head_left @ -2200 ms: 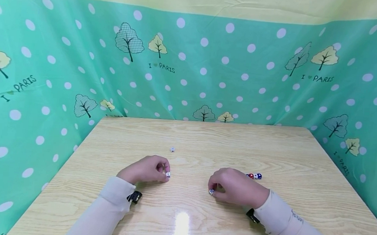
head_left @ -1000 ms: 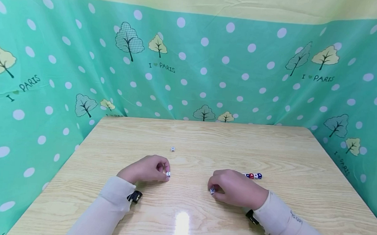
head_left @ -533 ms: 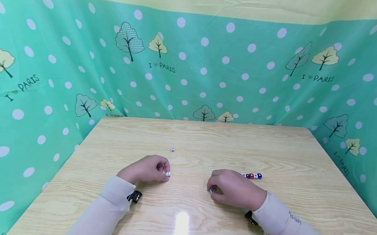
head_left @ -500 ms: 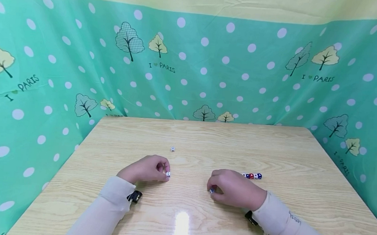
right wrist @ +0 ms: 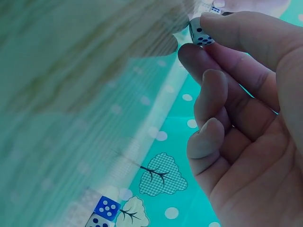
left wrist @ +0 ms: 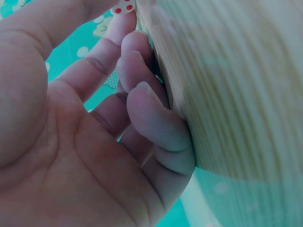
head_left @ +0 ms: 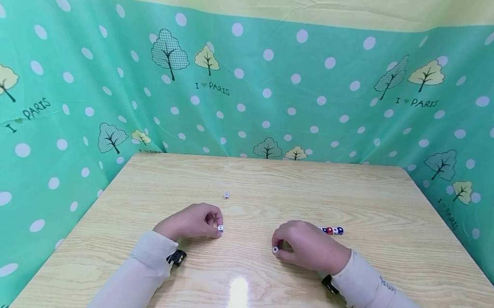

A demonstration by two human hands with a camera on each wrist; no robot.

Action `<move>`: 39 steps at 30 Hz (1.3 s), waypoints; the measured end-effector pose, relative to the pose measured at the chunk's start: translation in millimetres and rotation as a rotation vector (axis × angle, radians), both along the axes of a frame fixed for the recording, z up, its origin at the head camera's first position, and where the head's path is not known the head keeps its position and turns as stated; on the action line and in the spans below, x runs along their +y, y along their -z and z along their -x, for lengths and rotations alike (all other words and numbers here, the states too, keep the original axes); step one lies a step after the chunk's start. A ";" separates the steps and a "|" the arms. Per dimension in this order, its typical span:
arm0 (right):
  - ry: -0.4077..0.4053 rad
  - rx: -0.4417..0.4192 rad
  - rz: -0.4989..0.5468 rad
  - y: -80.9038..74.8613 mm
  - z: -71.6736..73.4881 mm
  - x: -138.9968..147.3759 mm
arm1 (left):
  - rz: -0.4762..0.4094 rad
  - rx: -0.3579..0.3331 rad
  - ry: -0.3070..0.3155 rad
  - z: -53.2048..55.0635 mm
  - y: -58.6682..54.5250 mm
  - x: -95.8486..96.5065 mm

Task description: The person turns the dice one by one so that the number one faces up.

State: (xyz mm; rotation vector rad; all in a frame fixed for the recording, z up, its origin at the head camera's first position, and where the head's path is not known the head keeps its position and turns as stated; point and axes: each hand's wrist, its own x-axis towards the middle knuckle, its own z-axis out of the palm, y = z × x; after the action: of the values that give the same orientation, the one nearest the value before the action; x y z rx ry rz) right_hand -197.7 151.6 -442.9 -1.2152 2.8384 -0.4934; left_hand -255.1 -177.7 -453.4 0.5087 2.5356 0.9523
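Observation:
My left hand point(head_left: 192, 221) pinches a white die point(head_left: 221, 229) between thumb and index finger, low over the wooden table. In the left wrist view, red pips show on that die point(left wrist: 124, 7). To the right, my right hand point(head_left: 309, 246) holds another white die point(head_left: 275, 249) in its fingertips; dark pips cover it point(right wrist: 200, 34) in the right wrist view. Behind the right hand runs a row of dice point(head_left: 330, 230) in blue, white and red, its left end partly hidden by the hand. A lone white die point(head_left: 226, 195) lies beyond the left hand.
A pale wood-grain table point(head_left: 262, 184) fills the lower view. Green polka-dot cloth point(head_left: 252, 86) hangs at its back and along both sides. A bright light reflection point(head_left: 237, 303) lies on the table's near part.
The die in my right fingertips has turned, showing a single large dot where several blue pips faced up earlier. The right hand shifted slightly; the left hand and its die stay still.

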 end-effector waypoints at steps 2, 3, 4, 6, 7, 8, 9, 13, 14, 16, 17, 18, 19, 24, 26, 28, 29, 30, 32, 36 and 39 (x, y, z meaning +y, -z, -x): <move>0.003 -0.008 0.001 -0.1 0.0 0.3 | 0.000 -0.001 -0.001 -0.1 -0.1 0.0; 0.003 -0.009 0.000 -0.2 0.2 0.5 | 0.000 -0.002 -0.001 0.0 0.0 -0.1; 0.005 -0.008 0.000 -0.2 0.3 0.7 | -0.002 -0.005 -0.003 -0.1 0.2 -0.2; 0.008 0.003 -0.006 0.1 0.5 1.1 | -0.003 -0.009 -0.004 -0.3 0.7 -0.3; 0.011 0.010 -0.007 0.2 0.6 1.3 | -0.005 -0.009 -0.004 -0.2 1.0 -0.3; 0.013 0.019 -0.010 0.6 0.8 1.6 | -0.005 -0.010 -0.004 -0.2 1.1 -0.3; 0.014 0.029 -0.010 0.8 1.1 1.9 | -0.004 -0.008 -0.003 -0.1 1.3 -0.3; 0.025 0.066 -0.013 1.6 2.1 2.7 | -0.002 -0.003 -0.004 0.0 1.1 0.0; 0.026 0.074 -0.016 1.7 2.2 2.8 | -0.001 -0.003 -0.005 -0.1 0.8 0.1; 0.033 0.088 -0.021 1.7 2.4 2.7 | -0.003 -0.004 -0.005 -0.2 0.9 0.1; 0.037 0.094 -0.026 1.7 2.3 2.6 | -0.003 -0.005 -0.005 -0.3 0.9 0.1; 0.040 0.099 -0.030 1.6 2.1 2.5 | -0.005 -0.008 -0.006 -0.5 0.5 0.2; 0.046 0.104 -0.033 1.5 1.8 2.5 | -0.005 -0.008 -0.006 -0.6 0.4 0.2; 0.068 0.117 -0.039 1.7 -0.1 3.0 | -0.002 -0.004 -0.005 -1.4 -0.8 0.4; 0.068 0.117 -0.031 2.4 -0.4 3.6 | 0.002 -0.001 -0.003 -1.6 -0.9 0.3; 0.065 0.114 -0.021 2.8 -0.5 4.3 | 0.006 0.003 -0.001 -1.7 -0.8 0.3; 0.064 0.110 -0.018 2.9 -0.6 4.6 | 0.007 0.003 -0.001 -1.7 -0.8 0.3; 0.063 0.106 -0.015 3.1 -0.5 4.9 | 0.006 0.002 -0.002 -1.7 -0.9 0.3; 0.064 0.092 -0.011 3.3 -0.3 5.4 | 0.005 0.001 -0.002 -1.5 -1.1 0.3; 0.062 0.075 -0.014 2.8 0.1 6.3 | 0.006 0.005 0.000 -1.3 -0.9 0.3; 0.067 0.085 -0.023 1.4 0.9 7.8 | 0.004 0.006 -0.001 -1.6 -0.8 0.5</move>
State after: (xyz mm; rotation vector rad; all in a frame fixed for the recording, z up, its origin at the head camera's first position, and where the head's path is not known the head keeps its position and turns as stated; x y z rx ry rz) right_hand -198.6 159.4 -444.3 -1.1683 2.9558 -0.4202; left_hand -253.5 -177.2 -452.6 0.5097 2.5428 0.9475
